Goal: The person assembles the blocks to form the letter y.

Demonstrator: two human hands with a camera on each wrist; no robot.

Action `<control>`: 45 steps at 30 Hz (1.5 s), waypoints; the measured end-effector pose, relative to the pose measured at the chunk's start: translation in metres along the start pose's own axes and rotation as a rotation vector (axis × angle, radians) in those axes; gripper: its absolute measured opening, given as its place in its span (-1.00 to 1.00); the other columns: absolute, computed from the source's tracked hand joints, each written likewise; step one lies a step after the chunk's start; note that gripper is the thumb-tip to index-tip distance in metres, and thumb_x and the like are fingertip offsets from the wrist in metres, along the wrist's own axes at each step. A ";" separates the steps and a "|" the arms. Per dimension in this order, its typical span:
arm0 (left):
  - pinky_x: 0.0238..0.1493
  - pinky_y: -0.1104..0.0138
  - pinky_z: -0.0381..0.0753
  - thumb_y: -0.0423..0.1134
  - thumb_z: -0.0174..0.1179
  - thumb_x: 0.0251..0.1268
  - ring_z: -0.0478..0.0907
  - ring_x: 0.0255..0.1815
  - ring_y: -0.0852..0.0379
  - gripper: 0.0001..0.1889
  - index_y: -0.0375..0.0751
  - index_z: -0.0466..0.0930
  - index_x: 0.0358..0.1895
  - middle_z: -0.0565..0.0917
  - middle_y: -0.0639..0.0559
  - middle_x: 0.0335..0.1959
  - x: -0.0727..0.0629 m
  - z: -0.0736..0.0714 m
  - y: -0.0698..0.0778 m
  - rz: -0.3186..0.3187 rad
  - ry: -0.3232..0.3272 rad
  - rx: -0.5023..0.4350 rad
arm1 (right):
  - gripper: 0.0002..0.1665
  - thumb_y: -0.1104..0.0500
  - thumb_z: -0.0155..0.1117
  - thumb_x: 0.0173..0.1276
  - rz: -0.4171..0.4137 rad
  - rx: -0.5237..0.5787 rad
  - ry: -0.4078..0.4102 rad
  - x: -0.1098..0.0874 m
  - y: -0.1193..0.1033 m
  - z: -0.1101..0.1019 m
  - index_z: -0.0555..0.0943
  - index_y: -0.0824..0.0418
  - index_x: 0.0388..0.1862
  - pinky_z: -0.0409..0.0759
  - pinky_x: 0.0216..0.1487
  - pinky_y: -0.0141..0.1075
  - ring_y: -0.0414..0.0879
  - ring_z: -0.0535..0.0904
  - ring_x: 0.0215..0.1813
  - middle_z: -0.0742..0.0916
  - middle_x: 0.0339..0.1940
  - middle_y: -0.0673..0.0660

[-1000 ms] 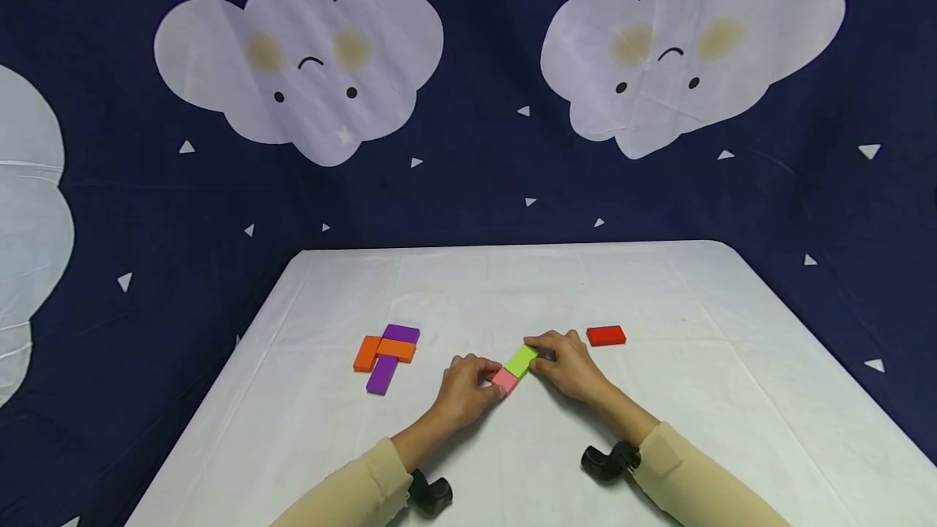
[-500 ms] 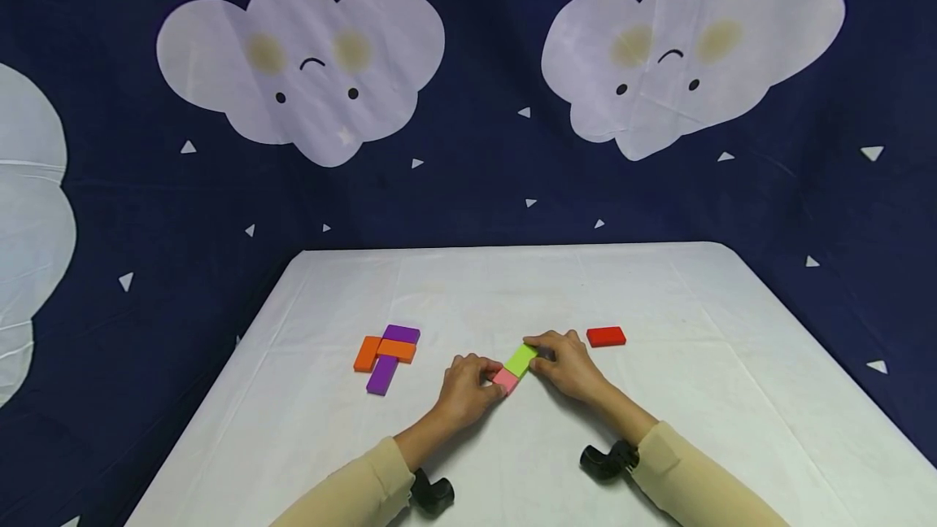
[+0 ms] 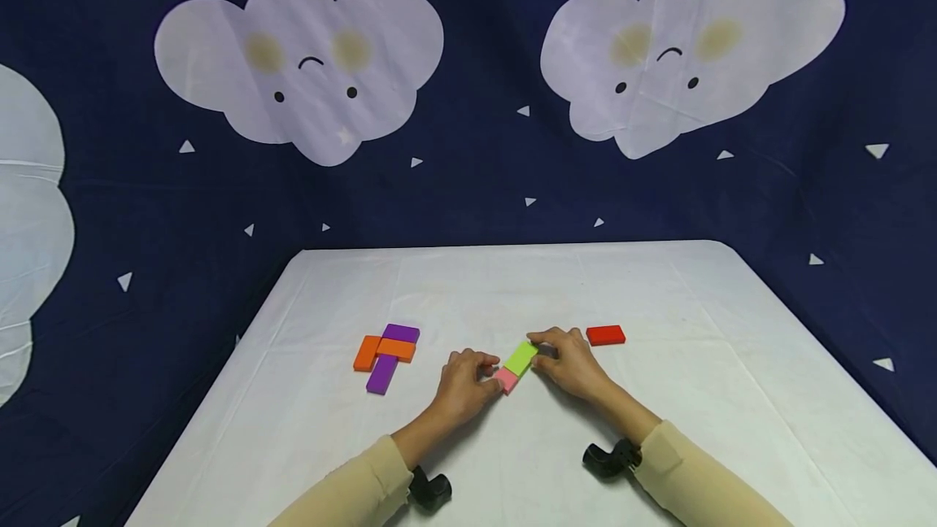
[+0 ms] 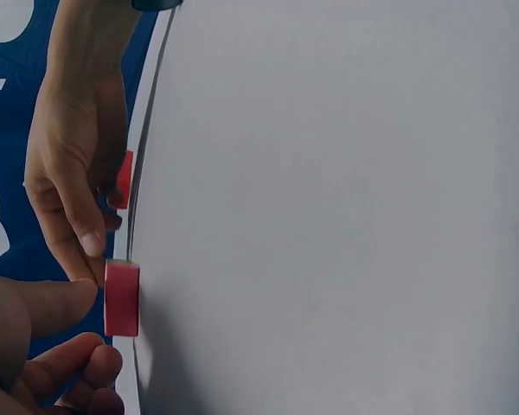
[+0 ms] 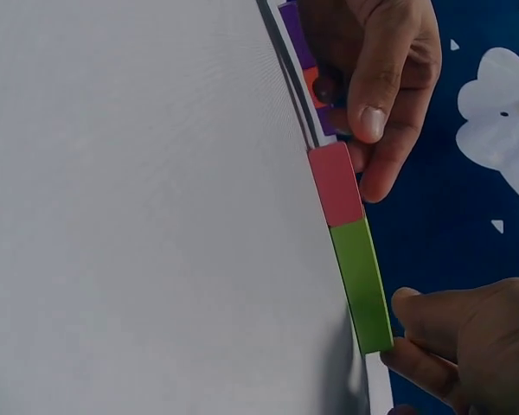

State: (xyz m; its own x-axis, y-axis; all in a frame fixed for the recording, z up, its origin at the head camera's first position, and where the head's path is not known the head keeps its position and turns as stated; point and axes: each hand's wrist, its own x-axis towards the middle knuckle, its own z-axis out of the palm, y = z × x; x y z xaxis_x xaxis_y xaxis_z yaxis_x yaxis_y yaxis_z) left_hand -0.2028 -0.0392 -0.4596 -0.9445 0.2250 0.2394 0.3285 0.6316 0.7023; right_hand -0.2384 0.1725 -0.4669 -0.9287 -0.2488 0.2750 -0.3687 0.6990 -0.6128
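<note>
A lime-green block (image 3: 522,359) and a pink block (image 3: 507,381) meet end to end in a slanting row on the white table. My left hand (image 3: 464,385) is beside the pink block, its thumb near one edge and its index finger spread above. In the left wrist view a small gap shows between the thumb and the pink block (image 4: 122,300). Across from it, my right hand (image 3: 573,363) has thumb and index finger loosely spread at the far end of the green block. The right wrist view shows a fingertip right at the corner of the green block (image 5: 361,285).
A red block (image 3: 605,335) lies just beyond my right hand. To the left, two purple blocks (image 3: 382,375) and two orange blocks (image 3: 397,350) form a cluster. A dark blue cloth with clouds (image 3: 468,185) hangs behind the table (image 3: 483,283).
Both hands have eased slightly away from the two blocks, the left fingers drawing back from the pink one. The row stays nearly where it was.
</note>
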 end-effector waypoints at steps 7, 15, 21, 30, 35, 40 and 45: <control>-0.22 0.37 0.25 -0.30 0.34 -0.02 0.32 -0.28 0.18 -0.68 -0.19 0.67 -0.10 0.66 -0.04 -0.27 0.004 -0.004 0.000 0.006 -0.006 -0.031 | -0.55 0.15 0.39 0.11 0.032 -0.017 0.013 -0.003 -0.002 -0.009 0.65 0.13 0.04 0.21 -0.27 -0.34 -0.12 0.28 -0.30 0.73 -0.04 0.08; -0.20 0.39 0.31 -0.32 0.31 0.05 0.30 -0.19 0.15 -0.62 -0.18 0.63 0.02 0.67 -0.05 -0.06 0.011 -0.006 -0.002 0.060 -0.077 -0.058 | -0.54 0.11 0.38 0.14 0.039 -0.034 0.035 -0.005 0.003 -0.019 0.63 0.11 0.06 0.24 -0.24 -0.32 -0.09 0.32 -0.26 0.72 -0.04 0.06; -0.10 0.35 0.32 -0.33 0.30 0.08 0.32 -0.14 0.13 -0.62 -0.17 0.63 0.04 0.67 -0.01 0.02 0.016 -0.007 -0.003 0.076 -0.136 -0.091 | -0.55 0.10 0.38 0.14 0.030 -0.036 0.069 -0.007 0.010 -0.027 0.64 0.12 0.05 0.25 -0.24 -0.32 -0.05 0.36 -0.25 0.72 -0.04 0.10; 0.01 0.28 0.26 -0.31 0.29 0.10 0.34 -0.05 0.08 -0.61 -0.17 0.61 0.07 0.61 0.01 0.15 0.023 -0.008 -0.003 0.163 -0.221 -0.063 | -0.55 0.12 0.40 0.12 0.033 -0.065 0.135 -0.008 0.026 -0.043 0.64 0.17 0.02 0.18 -0.20 -0.22 -0.05 0.29 -0.30 0.71 -0.22 0.16; 0.03 0.24 0.19 -0.28 0.27 0.14 0.32 -0.04 0.07 -0.62 -0.17 0.61 0.08 0.58 0.02 0.19 0.026 -0.008 -0.001 0.192 -0.276 -0.036 | -0.54 0.12 0.40 0.12 0.073 -0.064 0.150 -0.009 0.034 -0.051 0.63 0.18 0.04 0.23 -0.12 -0.15 0.04 0.37 -0.18 0.71 -0.05 0.18; 0.06 0.21 0.17 -0.26 0.25 0.17 0.29 -0.03 0.09 -0.61 -0.14 0.59 0.11 0.55 0.07 0.22 0.029 -0.007 0.000 0.183 -0.311 -0.018 | -0.53 0.12 0.39 0.14 0.100 -0.066 0.160 -0.010 0.040 -0.058 0.62 0.19 0.06 0.24 -0.11 -0.14 0.08 0.37 -0.15 0.70 0.00 0.23; 0.07 0.21 0.17 -0.27 0.23 0.19 0.28 -0.02 0.11 -0.61 -0.12 0.58 0.13 0.53 0.09 0.24 0.031 -0.006 0.000 0.185 -0.324 -0.016 | -0.52 0.10 0.38 0.16 0.118 -0.078 0.162 -0.013 0.047 -0.064 0.61 0.19 0.08 0.22 -0.09 -0.10 0.12 0.37 -0.13 0.68 0.04 0.26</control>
State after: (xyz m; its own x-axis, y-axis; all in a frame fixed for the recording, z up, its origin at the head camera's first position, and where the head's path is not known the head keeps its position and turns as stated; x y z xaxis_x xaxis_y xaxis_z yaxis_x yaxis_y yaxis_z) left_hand -0.2319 -0.0367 -0.4487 -0.8170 0.5591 0.1408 0.4912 0.5472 0.6777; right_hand -0.2416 0.2515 -0.4516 -0.9443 -0.0553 0.3244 -0.2477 0.7685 -0.5900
